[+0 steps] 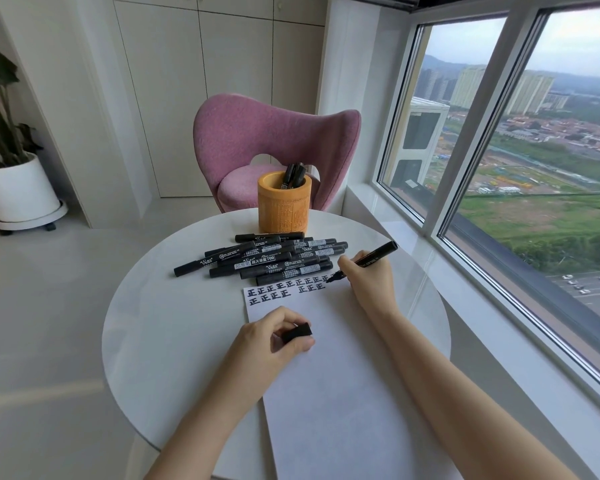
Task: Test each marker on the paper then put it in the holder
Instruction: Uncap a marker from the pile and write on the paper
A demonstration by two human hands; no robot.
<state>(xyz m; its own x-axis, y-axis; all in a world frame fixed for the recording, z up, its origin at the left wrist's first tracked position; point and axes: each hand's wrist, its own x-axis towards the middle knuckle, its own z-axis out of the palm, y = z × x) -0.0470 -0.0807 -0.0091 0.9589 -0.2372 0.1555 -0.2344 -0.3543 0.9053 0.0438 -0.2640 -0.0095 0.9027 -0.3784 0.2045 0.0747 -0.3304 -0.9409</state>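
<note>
A white sheet of paper [329,375] lies on the round white table [160,327], with two rows of black test characters [284,289] along its far edge. My right hand [368,275] grips an uncapped black marker [371,259], its tip touching the paper at the end of the top row. My left hand [274,337] rests on the paper and pinches the black cap [297,332]. Several capped black markers [267,259] lie piled beyond the paper. Behind them stands an orange cylindrical holder [284,206] with a few markers [293,174] upright inside.
A pink upholstered chair [257,140] stands just past the table. A large window [520,140] and its sill run along the right. A white plant pot [18,192] on a wheeled base sits on the floor at far left.
</note>
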